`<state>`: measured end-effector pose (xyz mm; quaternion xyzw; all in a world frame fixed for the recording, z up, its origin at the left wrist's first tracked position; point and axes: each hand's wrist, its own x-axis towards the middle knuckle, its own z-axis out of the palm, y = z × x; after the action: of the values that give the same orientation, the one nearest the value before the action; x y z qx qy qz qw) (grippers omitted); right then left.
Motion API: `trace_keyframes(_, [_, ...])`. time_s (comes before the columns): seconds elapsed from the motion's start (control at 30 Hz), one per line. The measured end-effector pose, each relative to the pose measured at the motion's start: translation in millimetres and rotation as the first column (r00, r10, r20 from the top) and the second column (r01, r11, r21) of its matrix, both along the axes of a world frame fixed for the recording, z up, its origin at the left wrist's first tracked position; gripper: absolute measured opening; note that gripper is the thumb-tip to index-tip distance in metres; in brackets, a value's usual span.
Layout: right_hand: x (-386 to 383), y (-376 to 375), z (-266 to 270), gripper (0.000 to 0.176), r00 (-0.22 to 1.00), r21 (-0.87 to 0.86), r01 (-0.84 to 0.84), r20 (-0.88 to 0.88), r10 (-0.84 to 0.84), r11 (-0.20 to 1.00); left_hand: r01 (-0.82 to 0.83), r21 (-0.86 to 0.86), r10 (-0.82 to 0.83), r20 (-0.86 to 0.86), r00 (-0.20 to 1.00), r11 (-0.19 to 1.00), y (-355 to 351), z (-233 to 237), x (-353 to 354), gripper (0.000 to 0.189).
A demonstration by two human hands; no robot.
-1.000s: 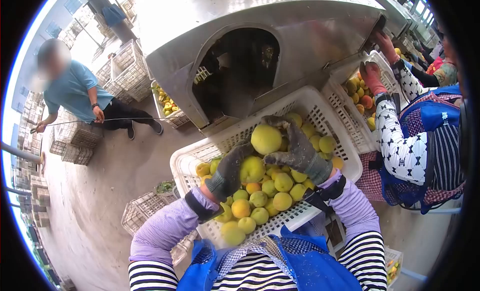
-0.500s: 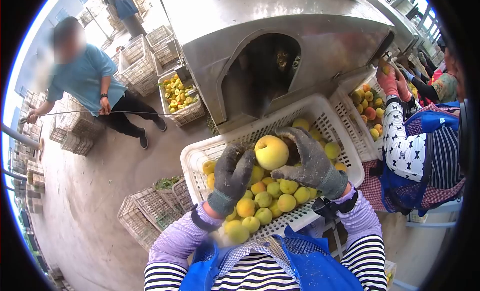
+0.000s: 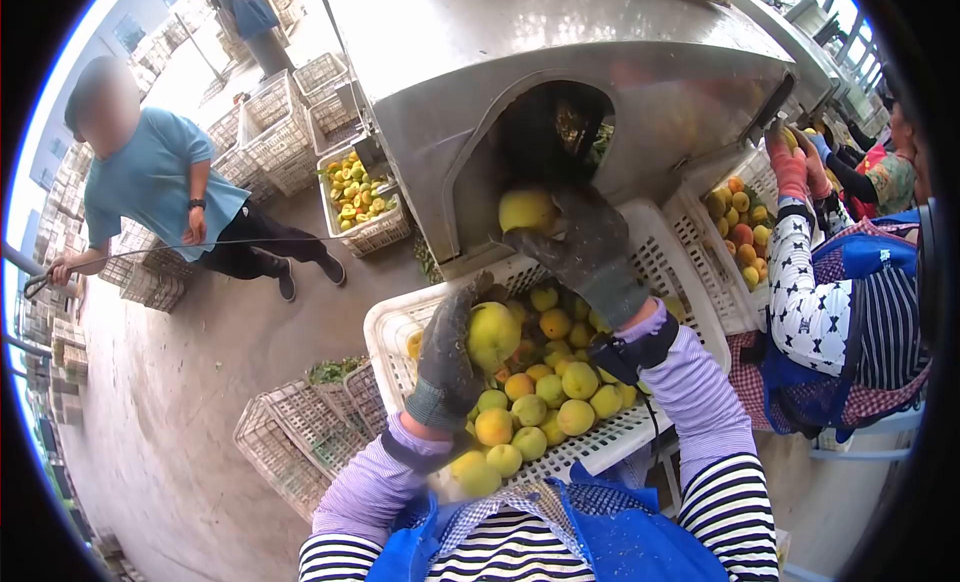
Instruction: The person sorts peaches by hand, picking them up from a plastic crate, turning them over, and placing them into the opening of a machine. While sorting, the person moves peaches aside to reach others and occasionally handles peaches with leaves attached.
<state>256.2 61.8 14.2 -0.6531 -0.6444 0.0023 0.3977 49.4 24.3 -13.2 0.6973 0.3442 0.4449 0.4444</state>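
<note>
In its dirty grey glove, my right hand [image 3: 585, 247] grips a yellow peach [image 3: 527, 211] at the arched opening [image 3: 545, 132] of a metal machine. My left hand [image 3: 445, 357], gloved alike, is curled around a yellow-green peach [image 3: 494, 337] above the white plastic crate [image 3: 690, 272]. Many yellow, green and orange-tinged peaches [image 3: 550, 390] fill the crate below both hands. The inside of the opening is dark and mostly hidden.
The metal housing [image 3: 690, 112] stands just beyond the crate. At right, a co-worker [image 3: 850, 292] in gloves handles fruit over another crate [image 3: 700, 247]. A person in a blue shirt [image 3: 160, 182] holds a thin rod or cord at left. Stacked crates [image 3: 300, 432] stand at lower left.
My right hand has moved up and away with the yellow peach to the machine opening. My left hand, lower now, has closed on a greener peach. The person at left has shifted slightly.
</note>
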Motion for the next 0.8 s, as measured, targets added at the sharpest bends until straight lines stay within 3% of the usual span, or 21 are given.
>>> trace_keyframes(0.03, [-4, 13, -1, 0.057, 1.000, -0.078, -0.003, 0.000, 0.003, 0.997, 0.017, -0.100, -0.012, 0.054, 0.998, 0.995, 1, 4, 1, 0.051])
trace_keyframes(0.1, [-9, 42, -2, 0.061, 0.998, -0.039, 0.002, 0.069, 0.001, 0.999, 0.064, -0.298, -0.017, 0.155, 0.988, 0.952, 4, 10, 0, 0.051])
trace_keyframes(0.2, [-5, 47, 9, 0.069, 0.995, 0.014, -0.060, -0.079, 0.061, 0.998, 0.031, -0.201, -0.043, -0.052, 0.998, 0.979, 9, 10, -13, 0.042])
trace_keyframes(0.27, [1, 32, 17, 0.076, 0.971, 0.008, -0.144, -0.189, 0.143, 0.990, 0.086, -0.113, -0.093, -0.054, 0.994, 0.990, 12, 6, -15, 0.039])
trace_keyframes(0.33, [-3, -9, 13, 0.083, 0.943, -0.040, -0.244, -0.242, 0.227, 0.969, 0.171, -0.043, -0.166, 0.111, 0.980, 0.984, 18, -13, -12, 0.037])
trace_keyframes(0.4, [-17, -36, 10, 0.087, 0.954, -0.104, -0.296, -0.088, 0.288, 0.950, 0.163, -0.081, -0.148, 0.167, 0.975, 0.983, 10, -1, -3, 0.040])
trace_keyframes(0.47, [-26, -56, 9, 0.087, 0.951, -0.105, -0.308, -0.015, 0.308, 0.946, 0.139, 0.002, -0.139, 0.074, 0.988, 0.990, 3, -4, -2, 0.045])
trace_keyframes(0.53, [-31, -68, 7, 0.082, 0.951, -0.039, -0.309, -0.017, 0.308, 0.950, 0.104, 0.212, -0.071, -0.156, 0.985, 0.972, 3, -21, -9, 0.049])
trace_keyframes(0.57, [-31, -72, 3, 0.079, 0.937, -0.046, -0.320, -0.165, 0.308, 0.946, 0.141, -0.090, -0.135, 0.071, 0.988, 0.986, -3, -12, -8, 0.048])
trace_keyframes(0.6, [-29, -75, -2, 0.076, 0.902, -0.053, -0.333, -0.309, 0.302, 0.941, 0.235, -0.368, -0.123, 0.303, 0.945, 0.900, -11, 6, -6, 0.049])
trace_keyframes(0.63, [-28, -77, -6, 0.073, 0.847, -0.062, -0.344, -0.450, 0.282, 0.937, 0.374, -0.583, -0.038, 0.506, 0.862, 0.721, -16, 15, -4, 0.051])
trace_keyframes(0.73, [-25, -70, -3, 0.064, 0.807, 0.007, -0.338, -0.512, 0.294, 0.941, 0.550, -0.647, -0.076, 0.609, 0.790, 0.528, -8, 9, -3, 0.054])
trace_keyframes(0.8, [-23, -69, 9, 0.069, 0.829, -0.024, -0.294, -0.504, 0.242, 0.956, 0.586, -0.700, 0.052, 0.659, 0.750, 0.408, 3, 7, 4, 0.055])
